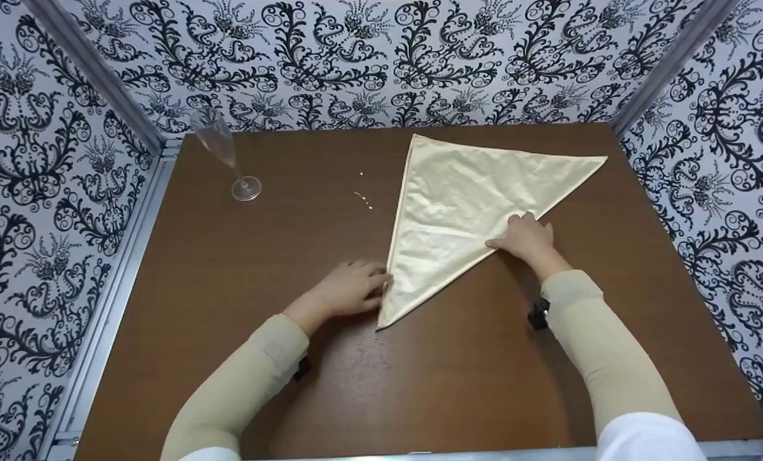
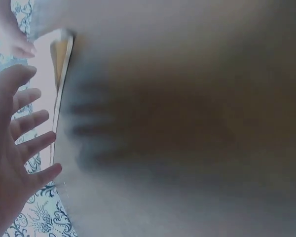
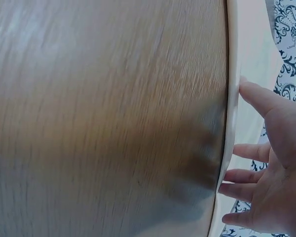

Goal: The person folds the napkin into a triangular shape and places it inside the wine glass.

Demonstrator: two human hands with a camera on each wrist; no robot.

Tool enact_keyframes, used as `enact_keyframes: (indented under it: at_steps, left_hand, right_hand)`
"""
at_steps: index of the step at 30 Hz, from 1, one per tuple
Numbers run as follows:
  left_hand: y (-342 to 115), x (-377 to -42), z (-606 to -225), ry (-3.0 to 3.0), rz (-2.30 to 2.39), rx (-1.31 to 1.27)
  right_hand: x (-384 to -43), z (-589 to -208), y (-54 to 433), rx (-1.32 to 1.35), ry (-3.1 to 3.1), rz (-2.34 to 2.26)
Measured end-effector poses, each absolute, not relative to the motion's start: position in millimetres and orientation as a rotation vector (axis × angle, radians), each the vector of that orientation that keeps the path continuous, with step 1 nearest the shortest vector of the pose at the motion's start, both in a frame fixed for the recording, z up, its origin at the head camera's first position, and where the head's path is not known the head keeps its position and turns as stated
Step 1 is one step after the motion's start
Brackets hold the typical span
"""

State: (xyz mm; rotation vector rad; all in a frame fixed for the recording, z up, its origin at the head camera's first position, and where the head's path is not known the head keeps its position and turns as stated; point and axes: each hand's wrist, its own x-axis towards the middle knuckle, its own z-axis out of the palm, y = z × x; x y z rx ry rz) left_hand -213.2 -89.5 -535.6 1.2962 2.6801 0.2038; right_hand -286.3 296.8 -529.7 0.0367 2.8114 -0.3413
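A shiny cream cloth napkin (image 1: 458, 198), folded into a triangle, lies on the brown table. Its long edge runs from a near corner up to the far right. My right hand (image 1: 526, 238) rests on that edge around its middle, fingers and thumb spread; in the right wrist view the fingertips touch the cloth's border. Beside the left edge, close to the near corner, is my left hand (image 1: 353, 288) with its fingers extended and apart. Fingertips of the left hand (image 2: 19, 133) reach the cloth's edge; whether they press on it I cannot tell.
A clear champagne flute (image 1: 246, 188) stands at the back left of the wooden table (image 1: 260, 243). Several small pale specks (image 1: 363, 198) lie left of the napkin. Walls with a black-and-white scroll pattern (image 1: 330, 64) enclose the back and sides.
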Motion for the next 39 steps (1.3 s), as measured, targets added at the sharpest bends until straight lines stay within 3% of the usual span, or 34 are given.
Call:
enact_keyframes:
  at_steps: [18,27,39]
  left_hand:
    - [-45.0,-297.4,-524.0,2.731,-0.184,1.046]
    - [-33.0,-305.4,-531.4,2.655,-0.381,1.084]
    - [-40.5,-297.3,-536.9,2.626,-0.289,1.043]
  right_hand:
    - [-290.9,-529.0,301.1,0.026,2.777,-0.355]
    - [-286.8,-535.9,300.5,0.041,2.771,-0.377]
    - [-287.4,-533.2,302.3,-0.003,2.777,-0.359]
